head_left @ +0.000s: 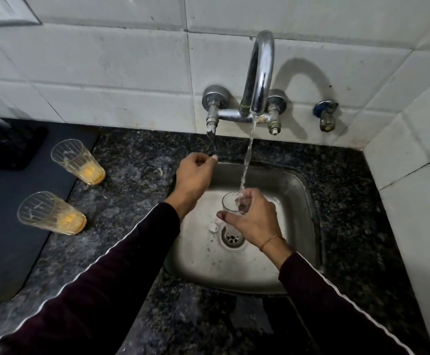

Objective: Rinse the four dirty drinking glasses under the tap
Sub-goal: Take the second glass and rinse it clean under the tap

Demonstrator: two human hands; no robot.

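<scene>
Nearest, right hand [256,222] is wrapping its fingers round a small clear glass [230,204] above the sink [298,190], catching the stream. Wet, thin-walled, likely slippery and breakable: gripping mid-wall seems best. Farther, left hand [194,175] is pinching the tap lever [212,140]. Two dirty glasses [77,162] are waiting on the counter [132,180].

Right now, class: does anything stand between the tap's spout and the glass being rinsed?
Nothing visible does. The water stream falls freely from the tap spout into the open mouth of the drinking glass, which the right hand holds over the steel sink.
</scene>
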